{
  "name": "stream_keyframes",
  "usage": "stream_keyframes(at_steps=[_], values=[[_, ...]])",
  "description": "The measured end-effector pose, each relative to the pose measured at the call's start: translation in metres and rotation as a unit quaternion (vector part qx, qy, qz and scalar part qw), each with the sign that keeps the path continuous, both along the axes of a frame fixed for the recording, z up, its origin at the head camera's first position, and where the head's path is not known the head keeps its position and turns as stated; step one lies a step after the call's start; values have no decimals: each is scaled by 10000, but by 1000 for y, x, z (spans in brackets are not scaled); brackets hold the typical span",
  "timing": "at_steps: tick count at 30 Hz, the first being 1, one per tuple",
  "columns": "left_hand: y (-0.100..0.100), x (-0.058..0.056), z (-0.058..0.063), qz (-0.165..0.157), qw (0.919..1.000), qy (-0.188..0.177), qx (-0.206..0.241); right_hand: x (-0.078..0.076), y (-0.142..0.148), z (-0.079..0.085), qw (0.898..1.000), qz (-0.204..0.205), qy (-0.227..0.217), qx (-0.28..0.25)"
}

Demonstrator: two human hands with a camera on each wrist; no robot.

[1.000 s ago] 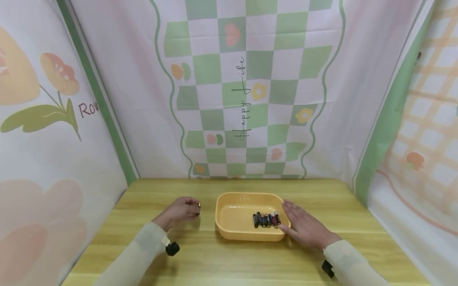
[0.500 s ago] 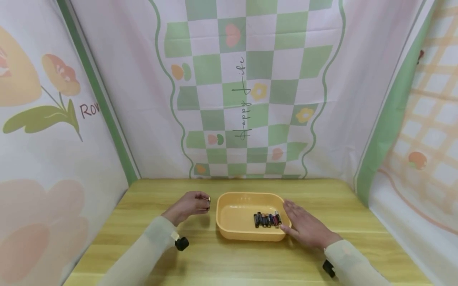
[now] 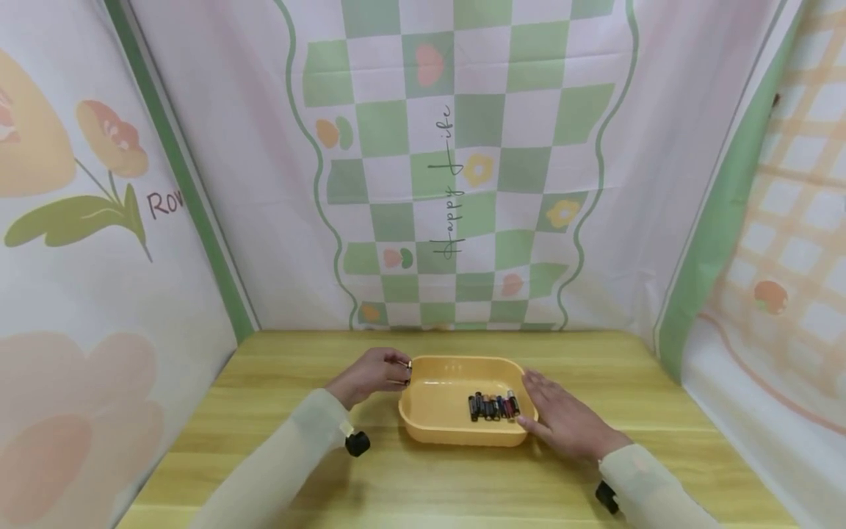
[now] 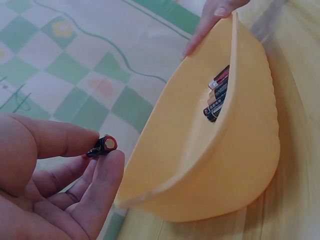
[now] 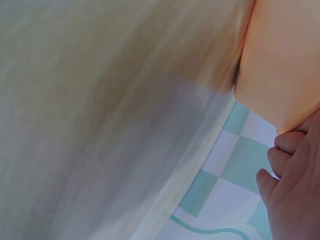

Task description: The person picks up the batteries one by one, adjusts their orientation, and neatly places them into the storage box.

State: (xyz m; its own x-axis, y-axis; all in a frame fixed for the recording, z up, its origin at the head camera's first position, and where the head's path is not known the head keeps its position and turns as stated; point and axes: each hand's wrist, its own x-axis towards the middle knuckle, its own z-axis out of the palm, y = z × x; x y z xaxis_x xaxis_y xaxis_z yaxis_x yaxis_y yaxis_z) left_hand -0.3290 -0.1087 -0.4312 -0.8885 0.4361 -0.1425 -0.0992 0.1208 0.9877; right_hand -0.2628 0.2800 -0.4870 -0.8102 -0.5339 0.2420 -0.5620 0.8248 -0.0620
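A small dark battery (image 4: 104, 146) with a red ring and a gold-coloured end is pinched between the thumb and fingers of my left hand (image 3: 377, 371). In the head view that hand is at the left rim of a yellow plastic basin (image 3: 429, 437); in the left wrist view the battery is beside the basin, outside its rim. Several batteries (image 3: 492, 407) lie side by side in a row on the basin's right floor. My right hand (image 3: 568, 422) rests on the basin's right end, fingers fairly straight along the side and thumb at the near rim.
The basin stands on a light wooden table (image 3: 463, 485). A checked green and white cloth (image 3: 456, 162) hangs behind it, with printed cloths on both sides. Black wrist cameras sit under both sleeves.
My left hand has moved to the right and slightly away from me, carrying the battery from beside the basin up to its left rim. The right hand and basin have hardly moved.
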Motion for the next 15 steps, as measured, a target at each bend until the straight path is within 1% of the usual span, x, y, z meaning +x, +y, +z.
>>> stream_keyframes(at_steps=[4, 8, 15], values=[[8, -2, 1, -72, 9999, 98, -54, 0, 0, -1, 9999, 26, 79, -62], [17, -4, -3, -188, 9996, 170, -92, 0, 0, -2, 10000, -8, 51, -60], [36, -7, -6, -346, 9991, 163, -194, 0, 0, -2, 9999, 41, 66, -82]])
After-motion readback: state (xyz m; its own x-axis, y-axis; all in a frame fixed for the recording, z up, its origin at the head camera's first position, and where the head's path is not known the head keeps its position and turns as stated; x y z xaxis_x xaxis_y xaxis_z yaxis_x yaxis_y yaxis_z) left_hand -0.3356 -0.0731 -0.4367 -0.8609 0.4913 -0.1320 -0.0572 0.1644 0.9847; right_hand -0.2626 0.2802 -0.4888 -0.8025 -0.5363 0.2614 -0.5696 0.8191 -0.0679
